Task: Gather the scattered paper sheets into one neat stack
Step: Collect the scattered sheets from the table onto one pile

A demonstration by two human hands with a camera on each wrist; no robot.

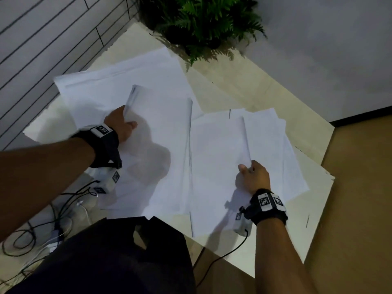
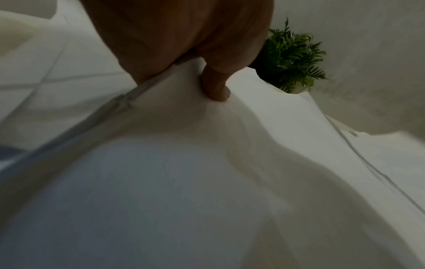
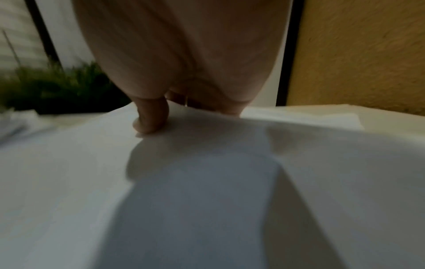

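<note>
Paper sheets (image 1: pixel 152 115), thin, white, rectangular, left hand (image 1: pixel 119 124) and right hand (image 1: pixel 253 177) each pinching lifted edges

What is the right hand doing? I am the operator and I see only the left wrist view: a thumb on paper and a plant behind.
Observer: The right hand pinches the edge of a second bunch of sheets, thumb on top.
Operator: Are the two bunches one stack?
Observer: No. The left hand holds its own bunch; the two lie side by side on the beige table.
Operator: Are more sheets loose?
Observer: Yes, some sheets fan out under the right bunch, and others spread beyond the left one, toward the fern.
</note>
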